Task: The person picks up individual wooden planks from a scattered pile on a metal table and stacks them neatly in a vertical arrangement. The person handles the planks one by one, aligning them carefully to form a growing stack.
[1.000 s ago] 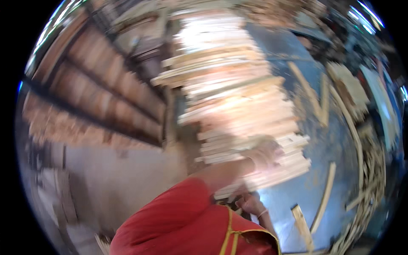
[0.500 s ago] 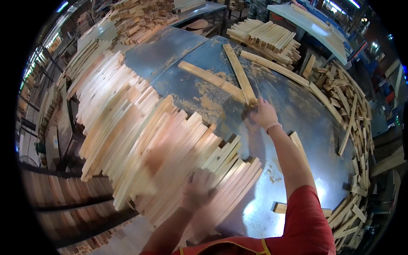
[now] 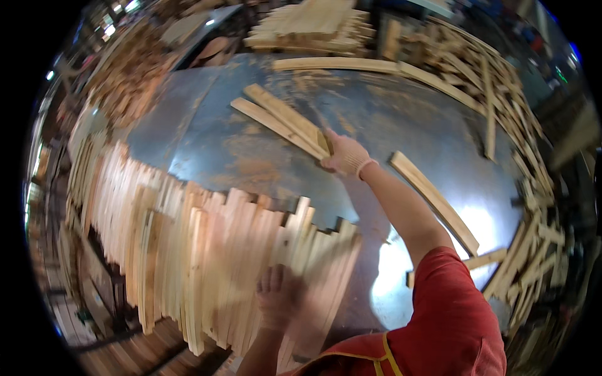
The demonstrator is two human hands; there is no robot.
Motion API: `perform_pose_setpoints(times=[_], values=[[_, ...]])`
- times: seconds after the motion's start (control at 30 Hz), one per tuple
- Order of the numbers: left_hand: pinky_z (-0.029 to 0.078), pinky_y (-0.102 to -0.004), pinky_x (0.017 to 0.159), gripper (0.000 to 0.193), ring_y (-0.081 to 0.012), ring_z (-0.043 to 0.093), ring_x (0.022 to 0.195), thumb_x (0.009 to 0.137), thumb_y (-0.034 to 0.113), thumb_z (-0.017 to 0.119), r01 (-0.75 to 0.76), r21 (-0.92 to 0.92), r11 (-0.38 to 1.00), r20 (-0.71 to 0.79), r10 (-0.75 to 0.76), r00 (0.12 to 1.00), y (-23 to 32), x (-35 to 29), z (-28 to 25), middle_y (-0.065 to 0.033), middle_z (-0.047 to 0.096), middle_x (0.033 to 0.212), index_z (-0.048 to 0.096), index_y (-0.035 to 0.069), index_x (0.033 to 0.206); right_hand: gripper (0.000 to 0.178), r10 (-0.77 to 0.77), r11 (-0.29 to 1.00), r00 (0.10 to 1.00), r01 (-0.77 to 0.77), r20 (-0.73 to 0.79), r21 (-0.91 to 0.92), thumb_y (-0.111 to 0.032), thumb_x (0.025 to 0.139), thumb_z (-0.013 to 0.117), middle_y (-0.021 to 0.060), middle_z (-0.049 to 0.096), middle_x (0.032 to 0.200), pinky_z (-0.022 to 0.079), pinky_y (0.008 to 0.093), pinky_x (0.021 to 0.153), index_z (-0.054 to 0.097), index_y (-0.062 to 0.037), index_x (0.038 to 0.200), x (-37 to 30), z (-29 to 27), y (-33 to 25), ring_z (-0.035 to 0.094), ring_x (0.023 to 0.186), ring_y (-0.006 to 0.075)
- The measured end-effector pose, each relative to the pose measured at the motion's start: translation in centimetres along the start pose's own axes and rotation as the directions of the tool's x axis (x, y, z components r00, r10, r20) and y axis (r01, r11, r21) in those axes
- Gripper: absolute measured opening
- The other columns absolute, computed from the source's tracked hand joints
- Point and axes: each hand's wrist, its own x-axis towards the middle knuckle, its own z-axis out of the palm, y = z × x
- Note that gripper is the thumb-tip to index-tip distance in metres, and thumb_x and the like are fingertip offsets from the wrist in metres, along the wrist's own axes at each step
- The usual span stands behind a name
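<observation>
My right hand (image 3: 345, 155), in a light knit glove, is closed round the near ends of two pale wooden strips. One strip (image 3: 285, 114) lies beside the other strip (image 3: 276, 128), and both point away to the far left over the metal table. At the lower middle, my left hand (image 3: 276, 297) rests on a broad row of wooden strips (image 3: 210, 250) laid side by side. Its fingers look laid over the wood, though they are slightly blurred.
Sawdust dots the dark metal table (image 3: 207, 135). A loose strip (image 3: 436, 203) lies right of my right forearm. Long strips (image 3: 338, 64) line the far edge. A jumbled heap of offcuts (image 3: 530, 263) borders the right side, and a stack of boards (image 3: 307, 28) stands beyond.
The view has turned to the right. Both strips at my right hand have swung from a wide V to nearly parallel. My left hand stays on the row of strips.
</observation>
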Motion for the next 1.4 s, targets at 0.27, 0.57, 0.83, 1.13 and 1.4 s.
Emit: perform_pose_setpoints(times=[0.27,0.57,0.83,1.13,1.4], values=[[0.030,-0.0580,0.123,0.067,-0.0389,0.039,0.153,0.102,0.046,0.060,-0.010,0.143,0.990,0.095,-0.004,0.995,0.3,-0.9,0.1,-0.0174,0.048,0.161,0.053,0.009,0.157,0.118,0.317,0.510,0.916,-0.382,0.244,0.771,-0.039,0.088,0.084,0.0262,0.056,0.153,0.048,0.0368,0.115,0.012,-0.0001,0.173,-36.6,1.5,5.1,0.059,0.134,0.0297],[0.022,-0.0517,0.130,0.077,-0.0361,0.032,0.156,0.102,0.054,0.061,-0.129,0.053,0.990,0.202,0.116,0.973,4.8,-1.7,1.0,-0.0187,0.042,0.165,0.049,0.004,0.159,0.111,0.163,0.718,0.926,-0.348,0.341,0.603,-0.039,0.094,0.072,0.0292,0.075,0.115,0.055,0.0483,0.098,-0.001,0.0009,0.168,-52.4,24.6,-8.9,0.074,0.108,0.0401],[0.023,-0.0579,0.129,0.066,-0.0414,0.037,0.150,0.091,0.033,0.067,-0.291,0.033,0.956,0.109,0.286,0.952,9.6,-5.6,1.0,-0.0207,0.047,0.157,0.055,0.001,0.148,0.062,0.637,0.618,0.766,-0.440,-0.087,0.652,-0.034,0.092,0.073,0.0190,0.075,0.121,0.056,0.0435,0.095,0.062,-0.0096,0.148,-55.0,4.0,12.1,0.070,0.110,0.0333],[0.028,-0.0616,0.126,0.064,-0.0458,0.042,0.145,0.088,0.021,0.069,-0.310,0.030,0.950,0.103,0.306,0.947,10.9,-5.2,0.4,-0.0238,0.050,0.153,0.054,-0.002,0.146,0.065,0.894,0.161,-0.082,-0.859,-0.440,0.486,-0.028,0.091,0.077,0.0259,0.066,0.142,0.054,0.0492,0.110,0.052,-0.0020,0.146,-63.5,-7.5,37.4,0.066,0.129,0.0422],[0.031,-0.0640,0.124,0.062,-0.0510,0.047,0.140,0.090,0.023,0.065,-0.364,0.068,0.929,0.003,0.364,0.931,9.4,-5.8,1.7,-0.0274,0.053,0.150,0.057,-0.005,0.145,0.050,0.870,0.407,0.098,-0.695,-0.482,0.593,-0.015,0.081,0.077,0.0283,0.070,0.129,0.057,0.0506,0.099,0.067,-0.0002,0.127,-66.2,-8.6,36.8,0.068,0.119,0.0467]])
